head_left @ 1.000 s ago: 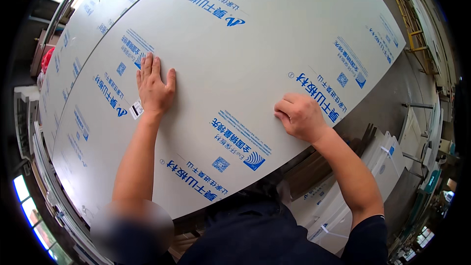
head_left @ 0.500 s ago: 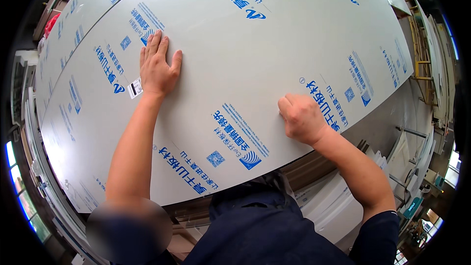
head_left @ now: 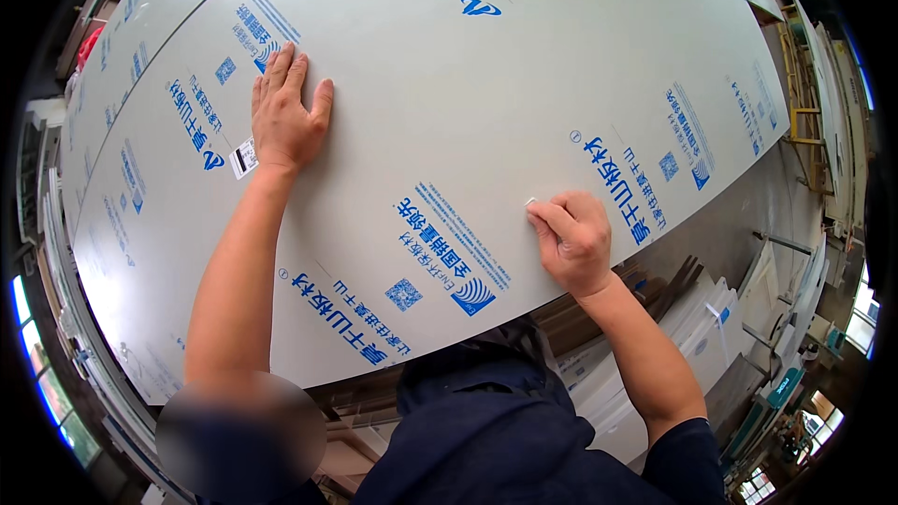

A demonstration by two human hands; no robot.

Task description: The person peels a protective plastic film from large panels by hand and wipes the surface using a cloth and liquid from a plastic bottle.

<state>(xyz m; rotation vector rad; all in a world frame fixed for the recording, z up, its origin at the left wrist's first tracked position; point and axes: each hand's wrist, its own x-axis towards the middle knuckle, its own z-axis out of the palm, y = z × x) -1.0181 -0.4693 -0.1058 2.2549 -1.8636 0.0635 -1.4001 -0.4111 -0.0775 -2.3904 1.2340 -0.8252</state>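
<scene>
A large pale grey panel (head_left: pixel 402 131) with blue printing stretches out in front of me. My left hand (head_left: pixel 288 122) lies flat on it, fingers extended and pointing away, beside a small white label (head_left: pixel 244 158) stuck to the surface. Close to the panel's near right edge, my right hand (head_left: pixel 572 238) is closed in a pinch. A small white piece (head_left: pixel 531 202) shows at its thumb and fingertip, too small for me to name its kind. It is held over or against the panel; I cannot tell which.
A dark seam (head_left: pixel 178 28) parts this panel from another at the far left. White boards (head_left: pixel 692 337) are stacked below the near right edge. Along the right stand a yellow metal frame (head_left: pixel 806 126) and a teal tool or case (head_left: pixel 784 387).
My right hand has turned from a fist-like pose, and the white piece at its fingertips has come into sight. My view has shifted slightly; the left hand stays flat on the panel.
</scene>
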